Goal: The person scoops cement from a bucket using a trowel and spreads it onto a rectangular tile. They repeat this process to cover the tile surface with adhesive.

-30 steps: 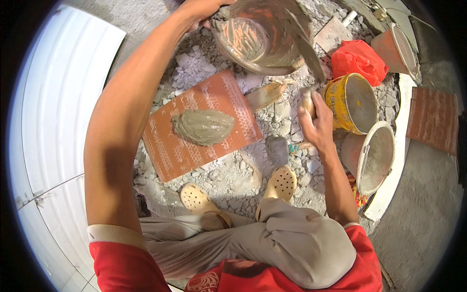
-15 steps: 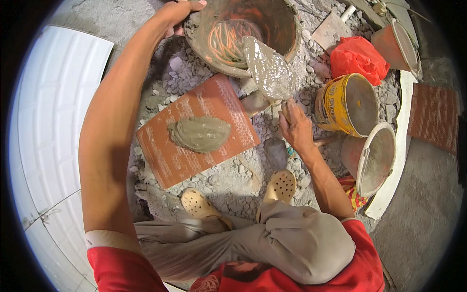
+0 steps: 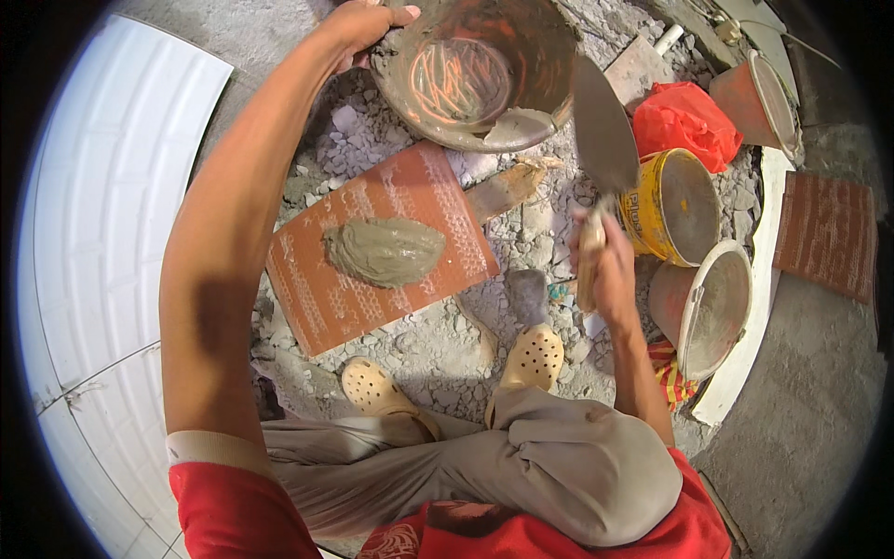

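My left hand (image 3: 361, 30) grips the rim of a mortar-smeared basin (image 3: 549, 56), which is tilted so that its streaked inside shows. My right hand (image 3: 613, 265) is closed around the wooden handle of a trowel (image 3: 603, 135). The grey blade points away from me, just right of the basin, with no lump of mortar visible on its face. A pale mass of wet mortar (image 3: 521, 129) lies on the basin's near lip. In front of me, a reddish-brown tile (image 3: 326, 321) lies on the rubble with a mound of grey mortar (image 3: 384, 252) on it.
Right of my right hand stand a yellow bucket (image 3: 656, 205) and a white-rimmed bucket (image 3: 684, 303). Beyond them are a red plastic bag (image 3: 684, 121) and another bucket (image 3: 759, 102). A hammer-like dark head (image 3: 529, 296) rests near my shoe. White tiles (image 3: 130, 186) lie at the left.
The trowel has moved right, off the basin, and its blade no longer carries the load of wet mortar. Mortar now shows on the basin's near lip. My left hand keeps its hold.
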Motion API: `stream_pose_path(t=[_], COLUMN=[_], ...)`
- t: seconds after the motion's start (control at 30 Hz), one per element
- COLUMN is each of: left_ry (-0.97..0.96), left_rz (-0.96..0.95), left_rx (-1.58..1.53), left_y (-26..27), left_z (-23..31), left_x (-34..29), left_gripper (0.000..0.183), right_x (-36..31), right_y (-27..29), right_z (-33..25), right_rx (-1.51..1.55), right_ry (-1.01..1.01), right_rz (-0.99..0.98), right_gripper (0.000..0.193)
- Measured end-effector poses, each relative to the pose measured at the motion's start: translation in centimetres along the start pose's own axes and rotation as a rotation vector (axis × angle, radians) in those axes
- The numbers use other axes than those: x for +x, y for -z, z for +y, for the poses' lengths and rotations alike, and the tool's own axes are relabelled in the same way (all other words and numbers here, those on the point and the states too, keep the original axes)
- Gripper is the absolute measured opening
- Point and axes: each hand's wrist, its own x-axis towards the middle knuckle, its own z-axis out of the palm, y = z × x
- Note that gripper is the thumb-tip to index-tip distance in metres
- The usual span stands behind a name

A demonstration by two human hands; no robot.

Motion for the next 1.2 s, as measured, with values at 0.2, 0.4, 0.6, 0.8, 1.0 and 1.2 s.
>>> stream_pose_path(t=[0.2,0.4,0.6,0.8,1.0,1.2], left_ry=[-0.049,0.041,-0.212,-0.369,-0.453,-0.362], left_rz=[0.008,0.037,0.085,0.153,-0.157,0.137], left_rx=[-0.085,0.02,-0.204,-0.059,-0.049,0.101], left_y=[0.0,0.3,-1.3,-1.6,10.3,16.0], left_z=[-1.1,-0.5,-1.5,2.8,7.6,1.8], left_x=[0.6,1.2,0.2,-4.7,-16.1,-31.1], left_gripper=[0.04,0.038,0.035,0.045,0.029,0.036], right_x=[5.9,-0.5,-7.0,-4.8,-4.4,-2.7], right_y=[-3.3,0.2,1.2,2.5,4.4,1.9], right_z=[-2.6,1.9,4.7,3.6,-1.6,-7.5], right_rx=[0.438,0.177,0.119,-0.028,0.302,0.07], right_ry=[-0.314,-0.392,-0.475,-0.075,-0.114,0.039], right_rz=[-0.257,-0.271,-0.011,0.311,0.551,0.447], right_gripper=[0.05,0.054,0.05,0.032,0.04,0.043])
